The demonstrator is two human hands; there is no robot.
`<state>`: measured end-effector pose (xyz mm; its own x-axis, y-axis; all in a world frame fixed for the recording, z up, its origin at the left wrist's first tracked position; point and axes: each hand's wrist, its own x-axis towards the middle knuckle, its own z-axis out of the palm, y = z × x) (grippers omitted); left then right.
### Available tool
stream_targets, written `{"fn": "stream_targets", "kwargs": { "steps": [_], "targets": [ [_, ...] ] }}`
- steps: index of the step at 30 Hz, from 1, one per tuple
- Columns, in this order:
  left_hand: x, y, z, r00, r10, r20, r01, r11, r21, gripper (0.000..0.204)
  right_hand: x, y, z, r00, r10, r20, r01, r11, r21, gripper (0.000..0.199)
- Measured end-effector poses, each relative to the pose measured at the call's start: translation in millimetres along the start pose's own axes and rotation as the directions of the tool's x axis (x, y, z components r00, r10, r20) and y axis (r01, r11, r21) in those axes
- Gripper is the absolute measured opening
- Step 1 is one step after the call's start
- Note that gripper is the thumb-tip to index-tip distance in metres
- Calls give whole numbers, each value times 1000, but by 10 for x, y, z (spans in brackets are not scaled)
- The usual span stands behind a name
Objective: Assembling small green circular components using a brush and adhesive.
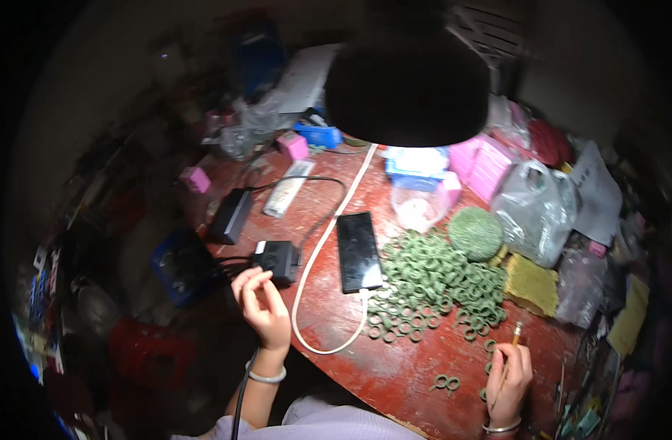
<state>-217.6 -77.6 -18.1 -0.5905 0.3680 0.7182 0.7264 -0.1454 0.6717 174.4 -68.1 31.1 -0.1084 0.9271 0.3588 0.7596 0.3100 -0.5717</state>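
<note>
My left hand [264, 306] hovers near the left edge of the red table [394, 367], fingers curled and apart, holding nothing that I can see. Just beyond it sits a black power adapter [278, 259]. My right hand [509, 372] rests on the table at the lower right, shut on a thin pencil-like stick [513, 342] that points up. A big heap of green rings [432, 282] lies in front of it, with a few loose green rings [446, 383] near the hand. A dark phone [358, 251] lies flat, plugged into a white cable [314, 286].
A black lamp shade [407, 88] hangs over the table's far side. Clear plastic bags [535, 209], pink boxes [482, 165], a green round pad [474, 232], a yellow-green cloth [530, 284] and a black box [230, 215] crowd the back. A blue crate [180, 270] stands below on the left.
</note>
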Motion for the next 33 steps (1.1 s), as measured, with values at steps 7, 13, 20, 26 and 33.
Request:
{"fn": "stream_targets", "kwargs": {
  "steps": [7, 13, 20, 26, 33],
  "targets": [
    [17, 1992, 387, 18, 558, 830, 987, 124, -105, 9, 52, 190, 55, 975, 154, -160, -127, 978, 166, 17],
    [105, 2720, 473, 106, 951, 291, 994, -106, -17, 19, 85, 286, -26, 969, 78, -236, -50, 991, 122, 12],
    [-8, 2755, 237, 205, 857, 472, 976, -212, -40, 27, 70, 215, -43, 984, 1, -178, 10, 998, 60, 10],
    [181, 2748, 400, -30, 940, 339, 999, 14, 51, 27, 54, 185, -6, 999, -32, 2, 32, 999, 19, 20],
    [194, 2737, 472, -46, 939, 342, 993, 5, 120, 25, 63, 222, 75, 991, -110, 74, 111, 994, -21, 24]
  ]
}}
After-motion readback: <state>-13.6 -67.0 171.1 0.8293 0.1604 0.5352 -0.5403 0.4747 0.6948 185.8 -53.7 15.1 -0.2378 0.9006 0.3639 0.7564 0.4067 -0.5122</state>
